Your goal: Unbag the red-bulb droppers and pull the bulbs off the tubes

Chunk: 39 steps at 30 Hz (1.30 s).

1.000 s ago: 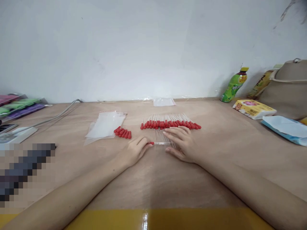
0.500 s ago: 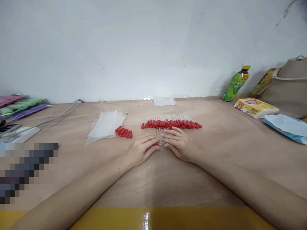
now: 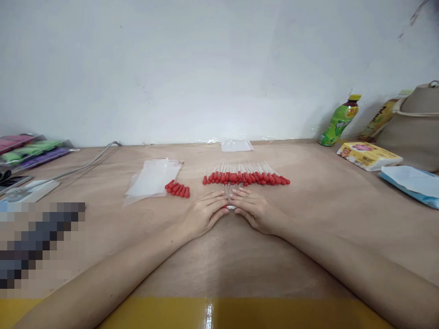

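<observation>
Your left hand and right hand nearly meet over the tabletop, fingers and thumbs closed around opposite ends of a red-bulbed dropper lying crosswise between them. Its clear tube looks light, stiff, slippery and probably fragile; the bulb looks soft, grippy, and safest to pinch.

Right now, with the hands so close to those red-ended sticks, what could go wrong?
The left hand or right hand might nudge the nearby row of red-ended sticks. The thin clear tube between the hands could crack if squeezed hard; its material is unclear. The small red bulbs left of the hands could roll if bumped.
</observation>
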{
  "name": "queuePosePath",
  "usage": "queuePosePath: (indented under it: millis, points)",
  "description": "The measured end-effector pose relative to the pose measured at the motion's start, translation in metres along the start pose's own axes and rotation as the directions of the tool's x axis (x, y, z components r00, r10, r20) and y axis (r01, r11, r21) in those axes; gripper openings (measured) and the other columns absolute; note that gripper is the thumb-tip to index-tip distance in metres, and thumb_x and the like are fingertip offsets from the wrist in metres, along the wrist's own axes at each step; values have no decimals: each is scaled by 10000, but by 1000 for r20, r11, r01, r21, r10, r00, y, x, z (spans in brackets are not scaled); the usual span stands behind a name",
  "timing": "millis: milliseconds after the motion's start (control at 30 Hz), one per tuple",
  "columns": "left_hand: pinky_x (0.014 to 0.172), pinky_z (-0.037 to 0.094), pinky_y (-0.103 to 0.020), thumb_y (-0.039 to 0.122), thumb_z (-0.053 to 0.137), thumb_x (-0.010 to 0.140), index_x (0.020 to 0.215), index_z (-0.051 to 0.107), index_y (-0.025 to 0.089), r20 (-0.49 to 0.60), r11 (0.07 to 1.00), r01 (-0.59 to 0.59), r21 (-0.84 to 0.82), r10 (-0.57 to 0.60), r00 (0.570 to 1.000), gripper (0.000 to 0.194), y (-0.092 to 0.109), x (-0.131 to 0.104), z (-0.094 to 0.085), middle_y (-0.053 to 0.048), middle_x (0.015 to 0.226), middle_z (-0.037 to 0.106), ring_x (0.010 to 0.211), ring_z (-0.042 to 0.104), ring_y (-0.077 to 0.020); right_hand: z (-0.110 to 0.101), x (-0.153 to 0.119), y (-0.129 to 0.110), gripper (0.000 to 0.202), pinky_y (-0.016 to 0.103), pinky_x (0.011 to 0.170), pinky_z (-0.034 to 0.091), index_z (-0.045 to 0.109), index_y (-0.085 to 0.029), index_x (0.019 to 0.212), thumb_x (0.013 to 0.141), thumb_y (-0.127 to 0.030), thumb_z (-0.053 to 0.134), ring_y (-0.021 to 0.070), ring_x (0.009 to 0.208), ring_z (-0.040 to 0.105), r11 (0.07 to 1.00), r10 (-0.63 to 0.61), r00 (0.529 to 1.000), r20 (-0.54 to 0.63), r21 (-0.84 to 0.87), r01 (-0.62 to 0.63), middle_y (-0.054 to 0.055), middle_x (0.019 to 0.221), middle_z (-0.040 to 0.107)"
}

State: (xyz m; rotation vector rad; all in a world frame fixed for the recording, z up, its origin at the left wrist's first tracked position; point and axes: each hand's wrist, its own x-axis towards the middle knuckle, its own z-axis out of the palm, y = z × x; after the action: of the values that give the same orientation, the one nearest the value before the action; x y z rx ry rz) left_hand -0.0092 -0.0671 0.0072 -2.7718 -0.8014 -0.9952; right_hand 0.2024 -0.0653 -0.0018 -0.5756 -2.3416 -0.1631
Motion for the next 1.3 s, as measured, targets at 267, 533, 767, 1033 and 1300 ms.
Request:
queuePosePath:
  millis: [267, 533, 767, 1033, 1300]
  points:
    - [967, 412, -390, 211, 438, 879, 991, 590, 168, 111, 999, -15, 28, 12, 994, 194, 7, 1, -10, -69, 1070, 647, 1120, 527, -194, -6, 2, -6, 238, 368, 1002, 415, 582, -143, 1060, 878, -170, 431, 160, 1096, 541, 998, -42, 999, 32, 38, 40, 86, 1115, 622]
    - [1012, 338, -398, 217, 395, 894, 923, 576, 177, 206, 1000, 0, 5, -1, 979, 188, 10, 2, -17, -48, 1077, 644, 1180, 472, -190, -7, 1, -8, 197, 334, 983, 441, 605, -125, 971, 875, -174, 439, 160, 1042, 575, 995, -97, 995, 7, -20, 97, 95, 1056, 647]
    - [1020, 320, -407, 204, 379, 898, 947, 567, 169, 229, 1000, -5, -2, 6, 973, 197, 9, -2, -19, -51, 1077, 643, 1201, 448, -192, -9, 1, -8, 188, 329, 978, 449, 613, -113, 966, 860, -152, 463, 167, 1045, 575, 988, -150, 988, -33, -50, 148, 102, 1038, 655]
    - [1031, 317, -397, 197, 371, 900, 978, 567, 173, 240, 1000, -10, -24, 15, 971, 212, 8, -4, -20, -52, 1070, 644, 1208, 442, -186, -11, -1, -7, 240, 350, 980, 450, 585, -98, 1061, 857, -133, 464, 178, 1092, 542, 976, -208, 975, -77, -76, 202, 117, 1080, 635]
    - [988, 362, -376, 203, 361, 907, 1034, 555, 165, 216, 1000, -21, -2, 21, 976, 236, 7, -8, -23, -59, 1060, 649, 1175, 477, -188, -12, -11, -2, 301, 384, 983, 440, 554, -140, 1129, 858, -113, 424, 177, 1136, 509, 976, -213, 975, -69, -55, 209, 94, 1104, 626]
